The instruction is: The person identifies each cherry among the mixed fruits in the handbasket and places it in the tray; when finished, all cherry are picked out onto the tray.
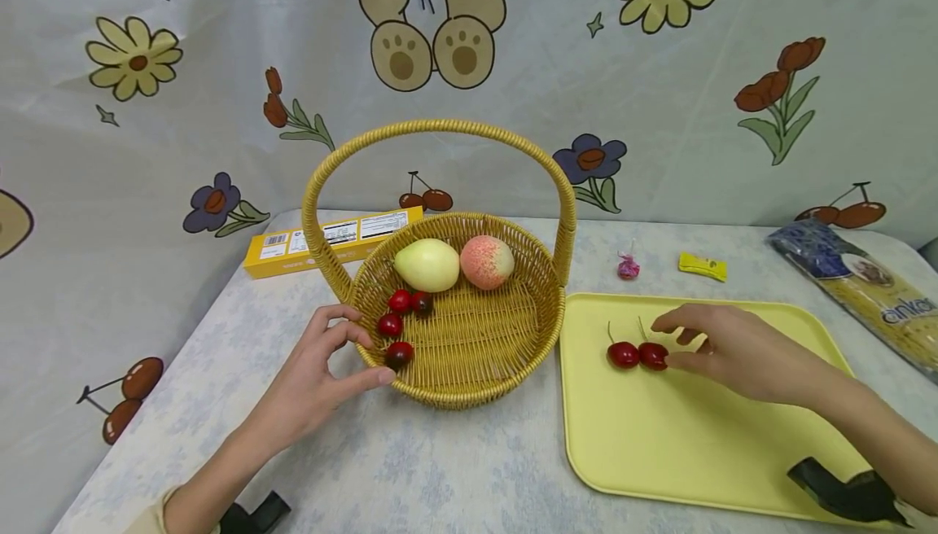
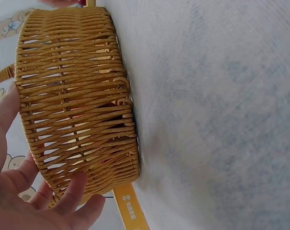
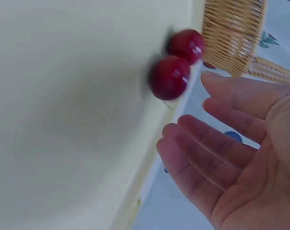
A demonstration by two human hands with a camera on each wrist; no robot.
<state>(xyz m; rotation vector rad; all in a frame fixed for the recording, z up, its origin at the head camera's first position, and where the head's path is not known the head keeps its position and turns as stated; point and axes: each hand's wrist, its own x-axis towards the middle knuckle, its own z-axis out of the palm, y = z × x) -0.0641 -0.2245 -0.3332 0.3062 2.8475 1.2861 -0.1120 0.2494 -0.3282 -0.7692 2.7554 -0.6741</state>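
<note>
A woven basket with a tall arched handle holds a pale yellow-green pear-like fruit, a peach and several dark red cherries along its left side. My left hand rests on the basket's front-left rim, fingers spread and loosely bent; in the left wrist view its fingers lie against the woven wall. On the yellow tray, two stemmed cherries lie side by side. Beside the right-hand cherry is my right hand, thumb and fingers apart, holding nothing.
Behind the basket to the left lies a yellow box. Beyond the tray are a pink wrapped candy and a yellow packet. A blue and yellow bag lies at the far right. A printed cloth hangs behind the table.
</note>
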